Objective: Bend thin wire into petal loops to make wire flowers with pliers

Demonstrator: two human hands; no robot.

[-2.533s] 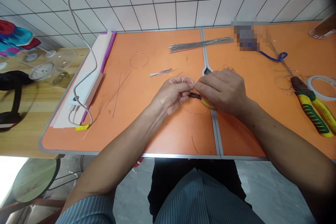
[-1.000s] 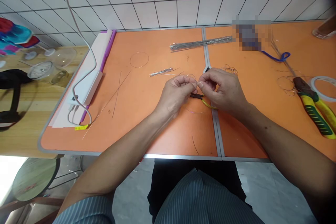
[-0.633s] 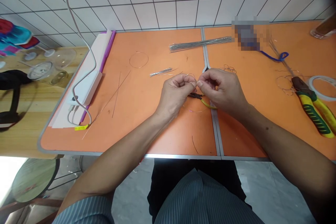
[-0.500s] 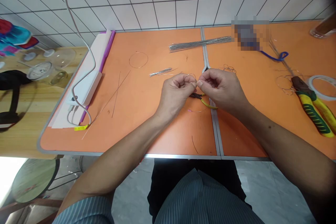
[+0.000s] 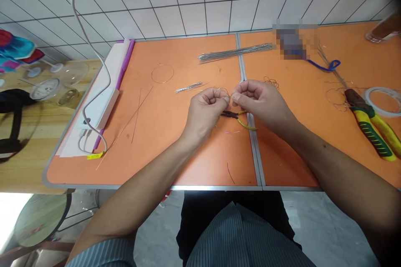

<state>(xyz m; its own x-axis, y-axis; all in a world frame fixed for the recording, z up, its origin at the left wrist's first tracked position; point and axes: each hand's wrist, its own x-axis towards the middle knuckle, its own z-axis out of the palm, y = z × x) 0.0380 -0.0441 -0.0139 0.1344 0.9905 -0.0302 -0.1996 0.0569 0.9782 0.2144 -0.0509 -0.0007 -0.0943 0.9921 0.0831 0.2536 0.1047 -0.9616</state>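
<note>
My left hand [image 5: 207, 109] is closed in a pinch on a thin copper-coloured wire [image 5: 223, 89], which curves in a small loop above its fingers. Fingertip to fingertip with it, my right hand [image 5: 258, 99] also pinches; the wire's end seems to be between its thumb and forefinger, though the fingers mostly hide it. Small pliers [image 5: 231, 114] with black jaws and yellow handles lie on the table just below both hands. A short bundle of silvery wire pieces [image 5: 189, 87] rests left of my left hand. Behind my right hand lies a tangle of fine wire [image 5: 272, 82].
Long straight wires [image 5: 234, 53] lie at the back of the orange table [image 5: 175, 142]. Large green-and-yellow pliers [image 5: 369, 127] and a white tape roll [image 5: 384, 112] are at the right. A white power strip [image 5: 102, 108] with a cable stands left. A wire ring [image 5: 162, 74] lies left of centre.
The view has shifted slightly. My fingertips have drawn a little apart, and more of the small pliers shows beneath them. Both hands keep their pinch.
</note>
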